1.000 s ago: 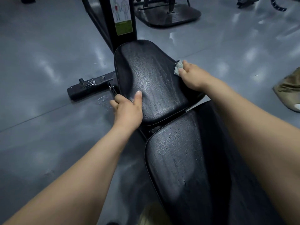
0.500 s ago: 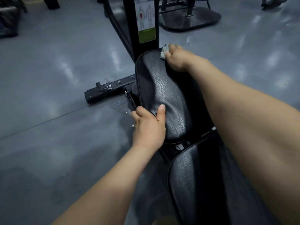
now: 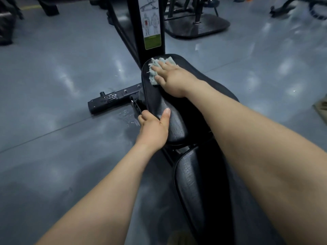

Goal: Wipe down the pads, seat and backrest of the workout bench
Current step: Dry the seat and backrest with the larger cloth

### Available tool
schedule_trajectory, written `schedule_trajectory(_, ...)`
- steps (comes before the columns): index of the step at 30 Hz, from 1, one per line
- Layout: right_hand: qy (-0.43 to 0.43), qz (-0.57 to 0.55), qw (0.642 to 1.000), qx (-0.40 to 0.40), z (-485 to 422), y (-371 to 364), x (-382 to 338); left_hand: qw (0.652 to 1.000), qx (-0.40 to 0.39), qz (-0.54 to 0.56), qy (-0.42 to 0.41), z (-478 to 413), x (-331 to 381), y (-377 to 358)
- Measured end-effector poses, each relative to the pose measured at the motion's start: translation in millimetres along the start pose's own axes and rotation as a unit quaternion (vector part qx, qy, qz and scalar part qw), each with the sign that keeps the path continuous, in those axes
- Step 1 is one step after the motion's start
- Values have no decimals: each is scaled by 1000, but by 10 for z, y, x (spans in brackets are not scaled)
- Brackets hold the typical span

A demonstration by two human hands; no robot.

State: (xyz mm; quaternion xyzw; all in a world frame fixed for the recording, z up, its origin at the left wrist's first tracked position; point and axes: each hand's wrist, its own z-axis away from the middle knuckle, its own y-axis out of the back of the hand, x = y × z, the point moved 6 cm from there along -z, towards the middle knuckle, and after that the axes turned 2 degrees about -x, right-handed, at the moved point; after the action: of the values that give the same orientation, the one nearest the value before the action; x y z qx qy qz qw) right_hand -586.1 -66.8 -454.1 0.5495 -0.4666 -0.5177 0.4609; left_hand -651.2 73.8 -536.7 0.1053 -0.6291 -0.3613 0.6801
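Grey glossy floor [image 3: 53, 85] all round, light glare on it. Landmark: black seat pad [image 3: 178, 128], mid-frame, cracked vinyl, some wet sheen on top.

Nearer than the seat pad: black backrest pad [image 3: 192, 191], long, runs down to the bottom edge of frame, small gap with frame hardware between the two pads. Both bare forearms reach over it toward the seat pad.

Left hand [image 3: 154, 128] at the seat pad's near left edge, clamped on it: thumb lies on top, fingers curl round and under the side.

Just left of the seat pad, on the floor: wet patch [image 3: 129, 119], droplets. Beyond that, black foot bar [image 3: 109, 101] sticks out left from under the pad.

Right hand [image 3: 171, 76] on the seat pad's far end, palm down, fingers straight and spread, pressing flat on a pale blue-grey cloth [image 3: 153, 73]. Cloth lies crumpled on the pad's far left corner, partly under the fingers, touching the vinyl.

Directly behind the seat pad: black upright post [image 3: 134, 32] with an exercise-diagram sticker [image 3: 151, 23], green band at its foot. Further back and right of the seat pad: dark base plate [image 3: 196, 27] of another machine.
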Motion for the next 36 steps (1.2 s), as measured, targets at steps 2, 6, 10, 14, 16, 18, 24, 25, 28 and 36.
schedule_trajectory(2,-33,-19,999,-7,173,0,109,1000,0,8,4,37,21,14)
schedule_trajectory(6,-54,-23,998,-9,569,-43,204,1000,6,16,14,92,55,51)
schedule_trajectory(10,-59,-32,998,-10,1029,-155,227,999,6,8,30,146,62,96)
schedule_trajectory(14,-62,-32,998,1,1400,-285,241,999,12,4,36,227,7,162)
schedule_trajectory(16,-62,-41,997,9,1535,-322,209,999,16,-9,36,296,-5,209)
schedule_trajectory(18,-52,-58,997,16,1666,-311,165,999,15,-24,23,396,17,250)
schedule_trajectory(24,-36,-190,978,77,2203,-69,100,997,10,-58,-47,702,127,244)
schedule_trajectory(25,-53,-223,970,85,2309,-34,115,996,13,-59,-66,757,174,237)
schedule_trajectory(28,-104,-234,962,98,2522,51,154,993,5,-73,-97,862,272,224)
schedule_trajectory(36,-269,-192,927,180,2867,177,560,982,-43,-116,-140,1066,374,25)
